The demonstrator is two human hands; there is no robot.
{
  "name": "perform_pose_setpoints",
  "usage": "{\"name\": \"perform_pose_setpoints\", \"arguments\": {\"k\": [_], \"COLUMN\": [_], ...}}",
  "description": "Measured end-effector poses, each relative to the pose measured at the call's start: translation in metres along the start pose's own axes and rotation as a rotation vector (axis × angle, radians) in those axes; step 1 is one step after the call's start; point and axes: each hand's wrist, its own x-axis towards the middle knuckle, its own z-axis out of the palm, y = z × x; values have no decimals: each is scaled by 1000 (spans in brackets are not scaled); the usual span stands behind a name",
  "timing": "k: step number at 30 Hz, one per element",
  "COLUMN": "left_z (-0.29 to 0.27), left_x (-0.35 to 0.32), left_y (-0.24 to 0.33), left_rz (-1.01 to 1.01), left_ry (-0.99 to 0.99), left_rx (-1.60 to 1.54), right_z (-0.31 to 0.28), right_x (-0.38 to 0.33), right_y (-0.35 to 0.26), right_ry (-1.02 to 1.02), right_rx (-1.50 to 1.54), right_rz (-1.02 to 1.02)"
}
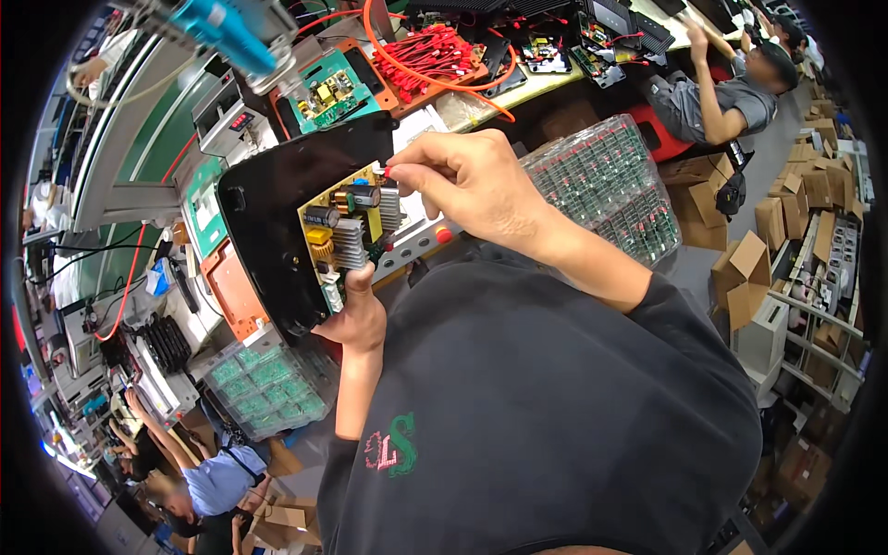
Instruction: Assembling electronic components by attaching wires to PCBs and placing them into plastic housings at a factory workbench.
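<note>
A black plastic housing point(262, 199) stands tilted in front of me, with a circuit board point(374, 225) at its inner face. The board carries grey heat sinks point(349, 242), capacitors and yellow parts. My left hand point(359, 319) grips the housing's near edge, its thumb up beside the board and its other fingers hidden behind. Thumb and forefinger of my right hand point(476, 190) are pinched at the board's far right corner, on a small red and white piece point(385, 171) that looks like a connector. Fingers partly cover that piece.
Beyond the housing are a green board in an orange fixture point(335, 88), a heap of red-tipped leads point(430, 60) and a blue overhead tool point(227, 32). Clear trays of boards stand right point(601, 190) and lower left point(268, 384). A red button point(444, 235) sits on the bench's near edge. Co-workers sit either side.
</note>
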Motion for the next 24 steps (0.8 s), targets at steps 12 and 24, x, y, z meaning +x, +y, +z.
{"name": "perform_pose_setpoints", "arguments": {"k": [12,24], "left_z": [16,15], "left_x": [2,8], "left_y": [-2,-6], "left_rz": [233,225], "left_ry": [-26,-182], "left_rx": [333,295], "right_z": [-6,-16], "right_x": [1,0], "right_y": [17,18], "right_ry": [167,232], "right_rx": [-128,19], "right_rz": [-237,-187]}}
